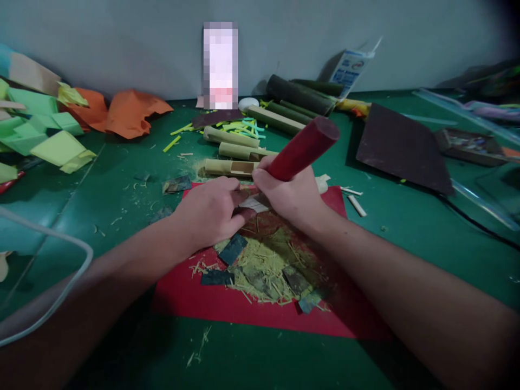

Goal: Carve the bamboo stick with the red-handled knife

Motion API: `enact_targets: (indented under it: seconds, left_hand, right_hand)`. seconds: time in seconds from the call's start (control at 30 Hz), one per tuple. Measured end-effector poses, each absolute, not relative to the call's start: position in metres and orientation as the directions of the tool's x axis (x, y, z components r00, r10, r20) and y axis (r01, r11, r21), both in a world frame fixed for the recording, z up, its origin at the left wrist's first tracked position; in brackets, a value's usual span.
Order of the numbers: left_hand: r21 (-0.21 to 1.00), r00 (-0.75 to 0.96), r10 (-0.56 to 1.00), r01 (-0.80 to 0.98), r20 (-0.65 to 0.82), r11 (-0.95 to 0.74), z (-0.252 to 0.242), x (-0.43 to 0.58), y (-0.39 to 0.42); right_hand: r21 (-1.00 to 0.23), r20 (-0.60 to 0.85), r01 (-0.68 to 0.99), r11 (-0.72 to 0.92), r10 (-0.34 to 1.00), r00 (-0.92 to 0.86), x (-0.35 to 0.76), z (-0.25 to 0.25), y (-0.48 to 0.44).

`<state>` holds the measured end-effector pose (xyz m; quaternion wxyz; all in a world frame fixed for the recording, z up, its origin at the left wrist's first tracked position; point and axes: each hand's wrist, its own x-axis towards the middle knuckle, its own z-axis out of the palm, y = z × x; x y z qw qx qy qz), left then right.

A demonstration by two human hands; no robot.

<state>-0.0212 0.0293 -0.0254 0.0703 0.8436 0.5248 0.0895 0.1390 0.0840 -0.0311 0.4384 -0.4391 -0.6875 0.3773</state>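
My right hand (294, 197) is closed around a thick red cylinder (304, 149), tilted up to the right; its lower end is hidden in my fingers. My left hand (211, 211) pinches a small pale flat piece (255, 203) between thumb and fingers, right against my right hand. I cannot make out whether this piece joins the cylinder. Just behind my hands lies a bamboo tube (215, 167) with a rectangular cut-out. Below them a red sheet (190, 303) bears yellowish shavings (264, 260) and several dark sandpaper scraps (232, 249).
More bamboo tubes (300, 95) lie behind, near thin yellow-green strips (244, 127). A blurred-out upright panel (220, 65) leans on the wall. Left are orange paper (136, 111) and green folded papers (57, 149); right, a dark brown sheet (400, 146). A white cable (83, 249) crosses my left forearm.
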Motion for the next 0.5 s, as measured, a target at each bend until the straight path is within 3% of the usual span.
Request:
enact_targets:
  seconds: [0.17,0.5]
  left_hand:
    - [0.273,0.428,0.900,0.860,0.077,-0.432,-0.0238,-0.0214,0.0313]
    - [0.229,0.445,0.894,0.867,0.045,-0.443,-0.0214,-0.0223,0.0330]
  right_hand:
    - [-0.928,0.218,0.233,0.290,0.932,-0.291,0.1420,-0.0242,0.0813]
    - [-0.916,0.252,0.259,0.308,0.941,-0.226,0.1422,-0.0265,0.0835]
